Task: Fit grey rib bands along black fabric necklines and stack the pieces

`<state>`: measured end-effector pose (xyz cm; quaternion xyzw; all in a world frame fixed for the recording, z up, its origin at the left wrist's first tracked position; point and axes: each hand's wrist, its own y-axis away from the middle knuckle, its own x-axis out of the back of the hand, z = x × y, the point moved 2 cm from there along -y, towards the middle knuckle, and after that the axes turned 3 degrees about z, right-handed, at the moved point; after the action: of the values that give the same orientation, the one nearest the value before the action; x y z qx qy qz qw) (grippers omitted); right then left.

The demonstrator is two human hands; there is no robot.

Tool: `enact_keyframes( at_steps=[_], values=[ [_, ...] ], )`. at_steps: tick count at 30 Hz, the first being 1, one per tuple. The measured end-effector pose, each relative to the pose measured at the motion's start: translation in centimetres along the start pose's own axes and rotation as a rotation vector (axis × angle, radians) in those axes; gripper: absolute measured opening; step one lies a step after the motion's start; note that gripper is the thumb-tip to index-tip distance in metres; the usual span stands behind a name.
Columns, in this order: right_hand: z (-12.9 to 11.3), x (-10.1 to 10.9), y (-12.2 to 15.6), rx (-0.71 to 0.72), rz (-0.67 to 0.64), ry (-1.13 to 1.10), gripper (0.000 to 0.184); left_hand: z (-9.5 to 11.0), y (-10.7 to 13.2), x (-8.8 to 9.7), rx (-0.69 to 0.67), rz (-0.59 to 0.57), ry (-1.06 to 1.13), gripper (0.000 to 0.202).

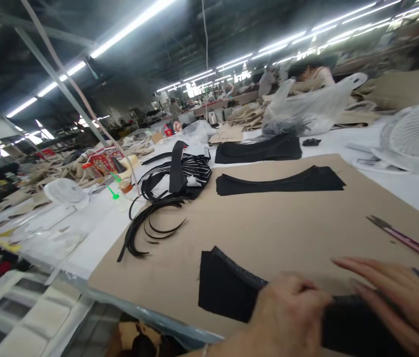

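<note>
A curved black fabric piece (227, 290) lies near the front edge of the brown board, with a dark grey strip along its curved upper edge. My left hand (291, 312) is closed at the middle of that edge, its fingers bent together and gripping the fabric. To the right, my right hand (398, 297) rests over the other end of the piece with its fingers stretched out and somewhat blurred. The fabric under both hands is partly hidden. Beyond the right hand lies a pair of thread snips (404, 238) with pink handles.
Stacked black pieces (279, 183) and another black stack (257, 151) lie farther back. Black curved strips (138, 228) and a striped bundle (198, 168) sit at left. A white fan (417, 129) and plastic bag (306, 106) stand behind. Green-tipped bottles (114, 194) are at left.
</note>
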<state>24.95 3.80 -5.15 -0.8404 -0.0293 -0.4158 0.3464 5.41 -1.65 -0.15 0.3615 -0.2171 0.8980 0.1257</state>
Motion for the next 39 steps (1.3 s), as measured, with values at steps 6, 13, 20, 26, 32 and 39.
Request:
enact_keyframes(
  at_steps=[6, 13, 20, 26, 32, 39],
  values=[
    [-11.5, -4.6, -6.0, -0.119, -0.549, -0.163, 0.032, -8.6, 1.6, 11.2, 0.279, -0.119, -0.177, 0.04],
    [-15.2, -9.4, -8.8, -0.233, -0.64, -0.016, 0.018, -12.3, 1.1, 12.3, 0.299, -0.319, -0.194, 0.021],
    [-15.0, -10.9, -8.6, -0.222, -0.593, -0.008, 0.004, -13.6, 1.2, 13.0, 0.282, -0.333, -0.158, 0.013],
    [-15.2, -11.6, -8.2, -0.137, -0.486, -0.046, 0.01, -13.6, 2.0, 12.9, 0.259, -0.211, -0.156, 0.016],
    [-14.9, -12.0, -7.6, -0.149, -0.408, -0.077, 0.016, -12.2, 5.0, 12.4, 0.189, -0.016, -0.23, 0.022],
    [-14.9, -12.4, -7.1, -0.09, -0.352, -0.081, 0.02, -12.1, 7.2, 11.2, 0.01, -0.09, -0.453, 0.034]
  ],
)
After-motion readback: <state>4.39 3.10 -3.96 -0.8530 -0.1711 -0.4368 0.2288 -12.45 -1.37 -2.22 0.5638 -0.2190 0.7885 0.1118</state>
